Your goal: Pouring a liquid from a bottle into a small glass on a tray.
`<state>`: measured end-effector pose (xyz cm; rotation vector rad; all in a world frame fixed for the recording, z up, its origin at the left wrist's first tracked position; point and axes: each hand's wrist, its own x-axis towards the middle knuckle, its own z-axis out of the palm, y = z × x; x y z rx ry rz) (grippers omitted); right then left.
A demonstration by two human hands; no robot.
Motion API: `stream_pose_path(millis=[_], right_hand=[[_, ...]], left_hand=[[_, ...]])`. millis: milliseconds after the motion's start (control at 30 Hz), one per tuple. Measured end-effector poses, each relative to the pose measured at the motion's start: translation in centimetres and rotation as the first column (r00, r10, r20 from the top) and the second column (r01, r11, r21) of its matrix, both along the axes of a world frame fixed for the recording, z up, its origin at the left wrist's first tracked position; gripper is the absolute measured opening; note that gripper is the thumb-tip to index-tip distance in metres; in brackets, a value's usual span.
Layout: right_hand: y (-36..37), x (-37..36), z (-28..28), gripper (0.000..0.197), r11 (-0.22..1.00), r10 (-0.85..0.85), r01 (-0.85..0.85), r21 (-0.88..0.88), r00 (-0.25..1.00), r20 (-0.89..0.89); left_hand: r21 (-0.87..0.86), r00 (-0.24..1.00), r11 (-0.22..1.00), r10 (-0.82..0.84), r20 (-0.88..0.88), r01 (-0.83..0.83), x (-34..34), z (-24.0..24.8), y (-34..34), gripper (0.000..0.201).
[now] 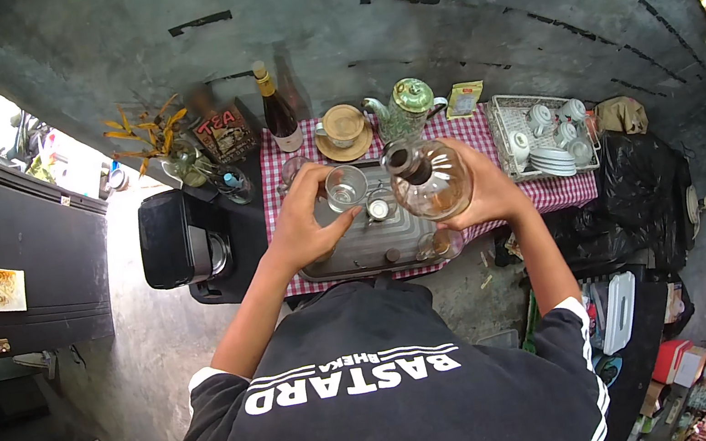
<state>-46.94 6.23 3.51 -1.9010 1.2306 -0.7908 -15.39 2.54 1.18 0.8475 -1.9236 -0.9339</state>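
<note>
My left hand (305, 221) is curled round a small clear drinking glass (346, 186), with the thumb and fingers on its sides. My right hand (488, 185) grips a round glass flask (438, 188) with a dark-rimmed neck. The flask tilts toward the glass, its mouth apart from the rim. I cannot tell whether either holds any liquid. Below them lies a grey metal tray (346, 261), bearing a small round white-topped item (377, 208) and another clear glass (437, 245) near its right front corner. Part of a further glass (293, 171) shows behind my left hand.
On the checked cloth (571, 188) stand a dark bottle (281, 121), a lidded cup (344, 127), a green teapot (406, 110) and a packet (464, 100). A wire basket (504, 127) of white crockery sits right; a black appliance (167, 241) stands left. A wall (314, 33) rises behind.
</note>
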Motion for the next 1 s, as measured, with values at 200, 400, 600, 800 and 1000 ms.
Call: stream_pose_path(millis=[200,400,600,800,1000], right_hand=[[-2.2,-3.0,3.4,0.104,0.988,0.113,-0.141,-0.071,0.948,-0.298],[-3.2,-4.6,4.6,0.094,0.962,0.177,-0.246,-0.123,0.897,-0.406],[-3.7,-5.5,3.8,0.094,0.944,0.229,-0.307,-0.121,0.874,-0.429],[-3.9,-6.0,3.6,0.094,0.938,0.266,-0.337,-0.078,0.847,-0.46],[-3.9,-6.2,3.3,0.092,0.923,0.263,-0.363,-0.129,0.838,-0.478]], left_hand=[[-0.019,0.999,0.999,0.043,-0.005,-0.043,-2.5,0.2,0.5,0.049],[-0.029,0.992,0.992,0.127,0.009,-0.126,-4.4,0.0,1.3,0.048],[-0.052,0.989,0.988,0.144,0.031,-0.142,-5.0,-0.3,2.0,0.049],[-0.158,0.986,0.975,0.161,0.033,-0.154,-4.9,-0.3,2.6,0.053],[-0.217,0.987,0.966,0.153,0.042,-0.141,-5.2,-0.4,2.9,0.055]])
